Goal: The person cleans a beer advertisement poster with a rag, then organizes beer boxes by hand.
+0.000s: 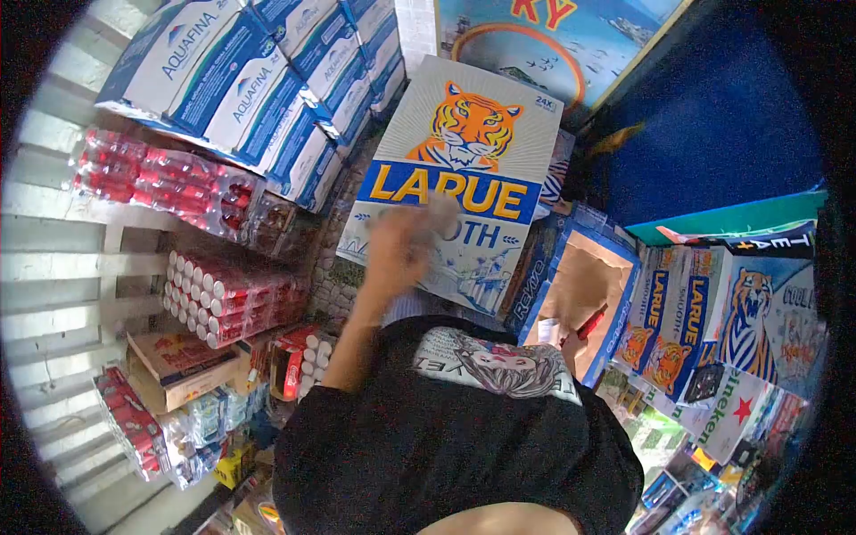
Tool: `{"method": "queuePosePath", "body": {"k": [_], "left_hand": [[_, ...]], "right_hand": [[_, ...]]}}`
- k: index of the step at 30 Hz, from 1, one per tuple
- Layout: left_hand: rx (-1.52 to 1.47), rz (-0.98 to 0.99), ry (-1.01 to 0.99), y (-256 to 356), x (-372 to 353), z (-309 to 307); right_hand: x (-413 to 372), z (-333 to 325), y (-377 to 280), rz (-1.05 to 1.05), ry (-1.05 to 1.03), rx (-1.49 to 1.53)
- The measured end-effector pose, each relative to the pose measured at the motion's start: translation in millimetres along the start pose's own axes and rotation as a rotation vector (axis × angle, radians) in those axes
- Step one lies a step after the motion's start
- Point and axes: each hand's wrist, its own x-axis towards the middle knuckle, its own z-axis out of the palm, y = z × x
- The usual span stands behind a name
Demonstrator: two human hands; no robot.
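Observation:
A grey-white carton with a tiger picture and "LARUE SMOOTH" print lies before me. My left hand is over its lower left part, blurred by motion. At its fingers is a smeared greyish thing that I cannot make out, over the blue band. My right hand is partly hidden by my black shirt. It is closed round a slim red object, above a blue-edged box with brown cardboard showing inside.
Aquafina cartons are stacked at upper left, above packs of red bottles and shrink-wrapped cans. More Larue cartons and a Heineken carton stand at right. A blue surface is at upper right.

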Motion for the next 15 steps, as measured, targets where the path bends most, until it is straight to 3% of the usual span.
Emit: {"method": "queuePosePath", "body": {"k": [2,4,5,7,9,11,13,15], "left_hand": [[0.073,-0.059,0.176,-23,26,-26],[0.249,-0.037,0.093,-45,48,-41],[0.353,0.002,0.054,-52,54,-43],[0.264,-0.042,-0.081,-58,53,-27],[0.17,-0.075,-0.227,-58,52,-19],[0.059,-0.089,-0.176,-59,51,-19],[0.026,-0.026,-0.184,-63,49,-17],[0.012,0.081,-0.161,-67,46,-18]], "right_hand": [[-12,0,-12,0.04,0.051,0.008],[-22,-4,-20,0.077,0.098,0.012],[-48,7,-61,0.046,0.032,0.238],[-83,31,-136,-0.117,-0.09,0.321],[-147,62,-243,-0.418,-0.311,0.396],[-144,84,-261,-0.725,-0.443,0.397],[-178,89,-346,-1.372,-0.595,-0.148],[-208,109,-389,-1.577,-0.596,-0.518]]}}
